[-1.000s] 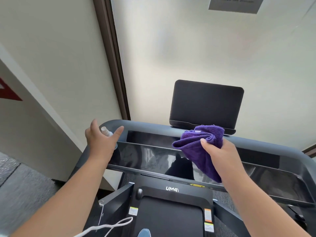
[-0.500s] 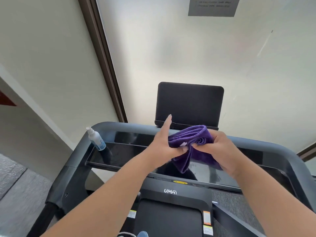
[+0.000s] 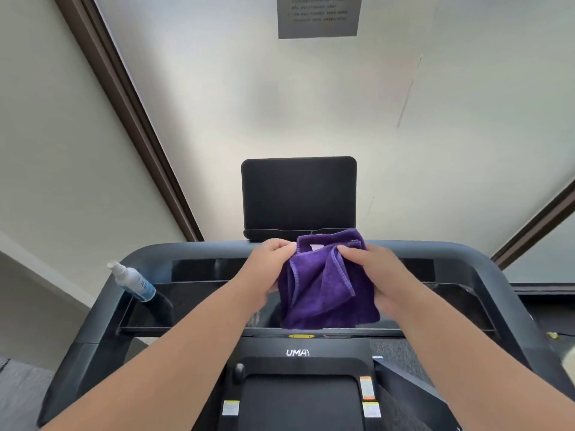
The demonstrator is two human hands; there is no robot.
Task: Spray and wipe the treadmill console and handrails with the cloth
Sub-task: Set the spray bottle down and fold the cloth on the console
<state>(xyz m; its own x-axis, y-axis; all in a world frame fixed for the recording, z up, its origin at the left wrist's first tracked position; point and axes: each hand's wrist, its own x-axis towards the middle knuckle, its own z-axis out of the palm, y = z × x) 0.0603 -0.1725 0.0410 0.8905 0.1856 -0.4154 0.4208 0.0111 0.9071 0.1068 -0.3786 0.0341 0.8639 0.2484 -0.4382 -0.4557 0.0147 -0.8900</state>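
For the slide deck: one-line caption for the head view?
Both hands, left hand and right hand, hold purple cloth above treadmill console; spray bottle at left.

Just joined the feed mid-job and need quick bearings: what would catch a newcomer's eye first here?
The purple cloth stands out at centre, held up between the left hand and right hand over the glossy black treadmill console. A spray bottle leans at the console's left end, untouched. Behind the cloth, a dark tablet holder rises against the pale wall.
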